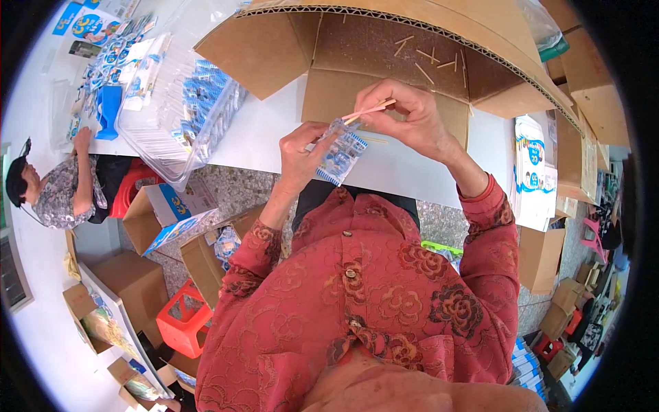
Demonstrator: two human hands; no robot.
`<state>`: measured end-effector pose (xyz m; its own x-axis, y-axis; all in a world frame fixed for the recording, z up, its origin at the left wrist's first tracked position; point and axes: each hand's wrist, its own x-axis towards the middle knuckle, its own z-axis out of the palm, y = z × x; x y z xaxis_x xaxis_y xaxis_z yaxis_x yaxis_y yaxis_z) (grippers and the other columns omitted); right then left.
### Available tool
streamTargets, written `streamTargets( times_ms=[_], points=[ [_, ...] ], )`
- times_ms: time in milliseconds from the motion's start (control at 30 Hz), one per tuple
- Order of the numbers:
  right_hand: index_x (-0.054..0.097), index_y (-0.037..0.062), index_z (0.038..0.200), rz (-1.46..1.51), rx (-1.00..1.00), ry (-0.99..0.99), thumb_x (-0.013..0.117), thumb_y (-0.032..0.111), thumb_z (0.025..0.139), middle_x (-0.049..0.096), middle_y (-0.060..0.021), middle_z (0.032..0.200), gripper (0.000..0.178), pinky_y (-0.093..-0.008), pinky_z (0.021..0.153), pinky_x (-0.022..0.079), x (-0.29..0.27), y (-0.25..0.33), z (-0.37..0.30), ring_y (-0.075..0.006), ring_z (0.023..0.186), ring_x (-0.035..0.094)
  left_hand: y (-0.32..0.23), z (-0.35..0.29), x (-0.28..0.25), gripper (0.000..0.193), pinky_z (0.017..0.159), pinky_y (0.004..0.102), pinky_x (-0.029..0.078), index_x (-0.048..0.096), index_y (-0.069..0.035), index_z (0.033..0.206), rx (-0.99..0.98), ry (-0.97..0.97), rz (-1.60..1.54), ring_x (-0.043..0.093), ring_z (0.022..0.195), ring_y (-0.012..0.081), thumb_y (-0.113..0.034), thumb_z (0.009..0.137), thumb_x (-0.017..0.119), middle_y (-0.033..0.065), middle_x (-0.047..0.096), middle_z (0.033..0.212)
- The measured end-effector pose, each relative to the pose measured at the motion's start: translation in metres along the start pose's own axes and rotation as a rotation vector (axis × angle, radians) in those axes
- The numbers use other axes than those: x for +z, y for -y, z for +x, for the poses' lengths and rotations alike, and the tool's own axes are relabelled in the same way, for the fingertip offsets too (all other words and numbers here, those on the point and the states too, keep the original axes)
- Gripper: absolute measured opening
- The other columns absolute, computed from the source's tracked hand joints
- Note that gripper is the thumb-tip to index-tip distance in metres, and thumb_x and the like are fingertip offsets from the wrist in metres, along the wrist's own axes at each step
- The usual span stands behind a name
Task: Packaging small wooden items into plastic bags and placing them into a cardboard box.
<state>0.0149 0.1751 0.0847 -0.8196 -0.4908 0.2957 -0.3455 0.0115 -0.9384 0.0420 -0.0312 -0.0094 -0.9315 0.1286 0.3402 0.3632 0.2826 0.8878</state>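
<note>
Pinched in my left hand [300, 154] is a small blue-and-white printed plastic packet [341, 159], its clear top end pointing up toward my other hand. My right hand [410, 118] grips a few thin sticks [371, 110], pink and pale tan, between thumb and fingers. The sticks' lower ends meet the mouth of the packet; how far they reach inside I cannot tell. Beyond both hands, a cardboard box [319, 103] lies with its open side facing me. Several loose tan sticks [424, 73] are scattered in it.
Left on the white table, a clear plastic tub [147, 141] holds many blue packets [206, 93]. Flat printed cartons [532, 165] are stacked at the right. A co-worker [62, 185] sits at the far left. Cartons and a red stool [182, 319] stand on the floor.
</note>
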Motion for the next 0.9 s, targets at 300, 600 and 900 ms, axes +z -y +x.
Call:
streamTargets(
  times_ms=[300,600,900],
  points=[
    [0.055,0.0028,0.09,0.173,0.128,0.002,0.062,-0.001,0.082,0.06,-0.0044,0.09,0.011,-0.0214,0.07,0.046,-0.0042,-0.0023,-0.0006,-0.0074,0.082,0.055,-0.0056,0.0025,-0.0022,0.01,0.057,0.0234,0.049,0.066,0.005,0.082,-0.043,0.005,0.015,0.062,0.065,0.0138,0.0,0.074,0.068,0.0108,0.065,0.077],
    [0.056,0.0041,0.093,0.274,0.286,0.05,0.062,0.005,0.084,0.059,-0.0002,0.088,0.011,-0.0192,0.067,0.045,-0.0052,-0.0063,0.0039,-0.0041,0.077,0.054,0.0024,-0.0006,-0.0006,0.011,0.058,0.0222,0.046,0.067,0.004,0.085,-0.031,0.017,-0.012,0.059,0.067,0.0115,-0.003,0.075,0.068,0.0103,0.066,0.081],
    [0.056,0.0036,0.093,0.118,0.232,0.056,0.06,0.004,0.085,0.058,0.0014,0.087,0.009,-0.0192,0.07,0.046,-0.0005,-0.0015,0.0065,-0.0033,0.08,0.054,0.0007,0.0005,-0.0008,0.017,0.061,0.027,0.05,0.065,0.004,0.085,0.016,0.045,0.028,0.063,0.07,0.0193,0.008,0.069,0.06,0.0122,0.065,0.08]
  ],
)
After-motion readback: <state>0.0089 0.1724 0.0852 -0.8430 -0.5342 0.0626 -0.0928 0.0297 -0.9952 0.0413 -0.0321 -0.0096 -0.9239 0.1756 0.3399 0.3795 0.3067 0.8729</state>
